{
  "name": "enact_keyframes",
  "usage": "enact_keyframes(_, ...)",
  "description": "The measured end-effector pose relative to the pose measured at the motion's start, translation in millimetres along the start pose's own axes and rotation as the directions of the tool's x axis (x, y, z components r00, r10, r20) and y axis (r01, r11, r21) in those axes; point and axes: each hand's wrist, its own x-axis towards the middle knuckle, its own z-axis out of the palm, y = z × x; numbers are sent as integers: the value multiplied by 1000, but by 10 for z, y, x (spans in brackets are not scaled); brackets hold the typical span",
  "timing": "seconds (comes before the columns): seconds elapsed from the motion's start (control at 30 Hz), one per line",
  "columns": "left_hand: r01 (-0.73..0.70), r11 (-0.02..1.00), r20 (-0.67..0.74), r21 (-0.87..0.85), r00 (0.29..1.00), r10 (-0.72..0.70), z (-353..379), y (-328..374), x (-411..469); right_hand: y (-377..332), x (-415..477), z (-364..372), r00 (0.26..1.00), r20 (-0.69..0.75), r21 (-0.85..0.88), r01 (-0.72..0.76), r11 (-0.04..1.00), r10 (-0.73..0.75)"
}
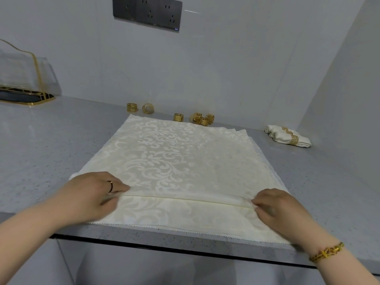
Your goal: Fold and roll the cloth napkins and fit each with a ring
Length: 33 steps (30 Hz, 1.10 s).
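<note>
A cream damask napkin (pixel 170 159) lies spread on a stack of like napkins on the grey counter (pixel 51 145). Near its front edge a raised fold (pixel 189 199) runs across the cloth. My left hand (pixel 94 192) pinches the fold at its left end. My right hand (pixel 275 206) pinches it at the right end. Several gold napkin rings (pixel 202 118) sit behind the stack by the wall, with two more rings (pixel 139 108) to their left. Two rolled napkins with gold rings (pixel 289 135) lie at the back right.
A clear-lidded tray with gold trim (pixel 22 79) stands at the back left. A dark socket panel (pixel 147 12) is on the wall above. The counter's front edge (pixel 164 241) runs just below the napkin's hem.
</note>
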Motion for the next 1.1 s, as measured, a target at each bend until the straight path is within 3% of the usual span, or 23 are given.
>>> enact_keyframes(0.13,17,999,-42,36,999,-15,-21,59,53,-16,16,-74,999,9,-100,40,994,-39)
enact_keyframes(0.27,25,994,-112,110,994,-13,-3,130,91,-47,6,-109,999,16,-95,50,994,-48)
enact_keyframes(0.47,112,987,-128,117,987,-97,25,121,171,-67,56,11,996,-87,-174,14,985,-30)
enact_keyframes(0.57,189,982,-169,-4,968,-187,-11,84,314,-71,90,15,992,-127,-133,-39,990,22)
enact_keyframes(0.67,71,993,-210,94,976,-50,-144,51,378,-67,27,-71,977,-147,16,-154,988,154)
enact_keyframes(0.73,45,994,-191,97,981,-26,-201,21,312,-97,-32,-170,973,-94,107,-203,973,213)
enact_keyframes(0.83,75,997,-103,-35,992,-79,-223,34,154,-98,-97,-234,972,45,196,-236,952,231)
enact_keyframes(0.97,271,946,124,-177,960,-252,-167,87,68,-71,-107,-201,916,219,218,-381,899,335)
enact_keyframes(1.1,397,875,160,-278,917,-365,-81,78,97,-100,-26,-161,891,259,176,-423,889,373)
